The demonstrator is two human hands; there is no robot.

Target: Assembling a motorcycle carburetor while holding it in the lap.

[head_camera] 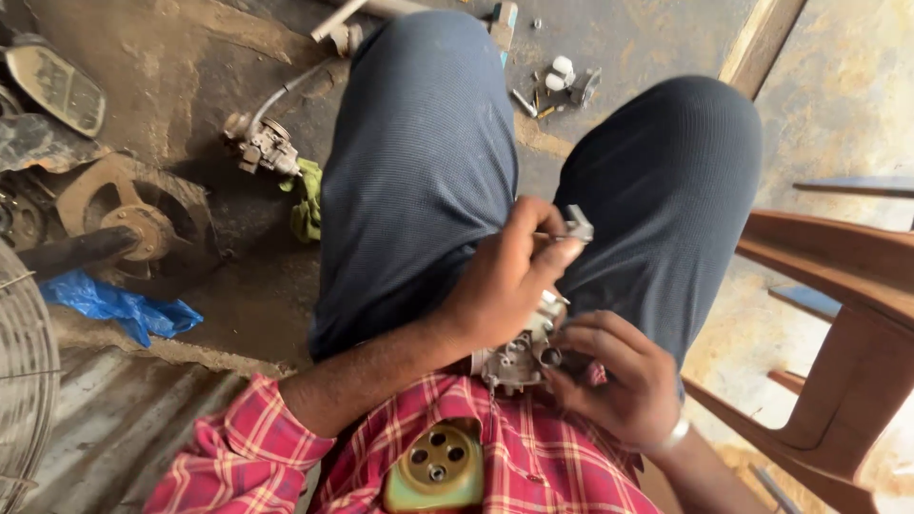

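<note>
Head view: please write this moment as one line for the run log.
left hand: pinches small metal part | right hand: holds carburetor on lap | floor: second carburetor, green rag

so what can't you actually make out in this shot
- Head view: most of the carburetor in the lap is hidden by the left hand and right hand.
- The small metal piece pinched in the left fingers is too small to identify.
- The small parts on the floor are too small to tell.
</note>
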